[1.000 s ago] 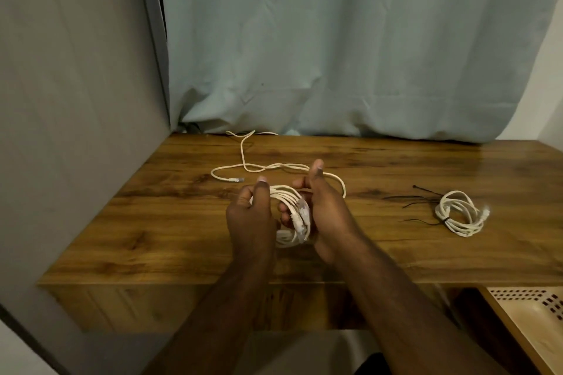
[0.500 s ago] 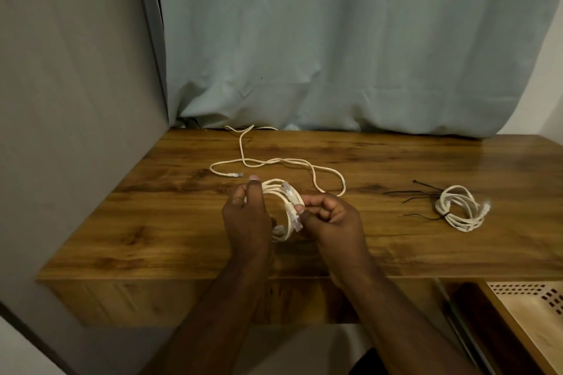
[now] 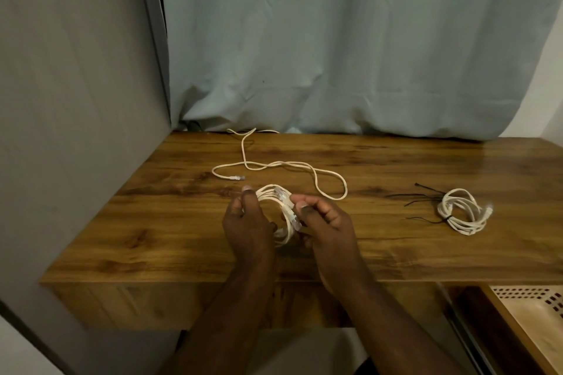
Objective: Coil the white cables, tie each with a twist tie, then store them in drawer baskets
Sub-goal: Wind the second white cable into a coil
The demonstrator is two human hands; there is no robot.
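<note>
The white cable coil (image 3: 278, 211) was held above the table (image 3: 170, 222) centre, gripped by the left hand (image 3: 248, 224) at its nine o'clock side, its plug end pinched by the right hand (image 3: 324, 221). It looked light, springy and prone to unwinding; crossing strands seemed the safest hold. At three o'clock lay a tied coil (image 3: 461, 211) beside the twist ties (image 3: 419, 198).
</note>
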